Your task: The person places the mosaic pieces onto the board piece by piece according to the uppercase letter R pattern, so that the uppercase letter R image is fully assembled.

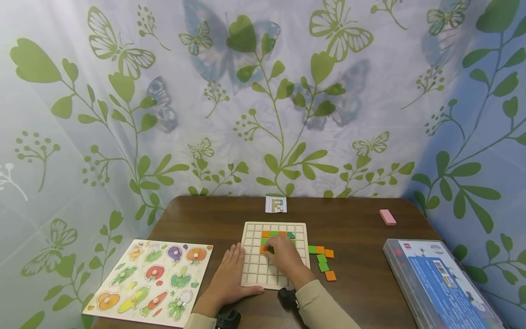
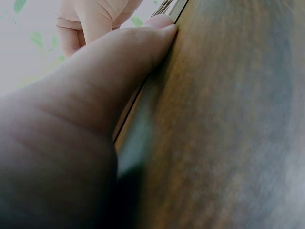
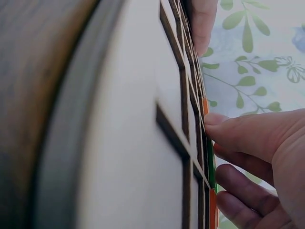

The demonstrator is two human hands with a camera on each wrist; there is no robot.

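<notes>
If my right grip (image 1: 284,257) nudges sideways, the orange tile (image 1: 262,250) on the board (image 1: 251,269) could tip and sit skewed. That grip is curled nearly closed, touching the tile; whether it pinches, I can't tell. My left grip (image 1: 228,276) lies straight-fingered along the board's left edge.

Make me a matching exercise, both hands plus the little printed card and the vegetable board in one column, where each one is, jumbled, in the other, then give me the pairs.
Column one:
1. Left hand
2. Right hand
3. Printed card
4. Vegetable board

Column two:
A. Touching an orange tile
B. Farthest left on the table
C. At the table's far edge
D. Along the grid board's left edge

Pairs: 1-D, 2-A, 3-C, 4-B
</notes>
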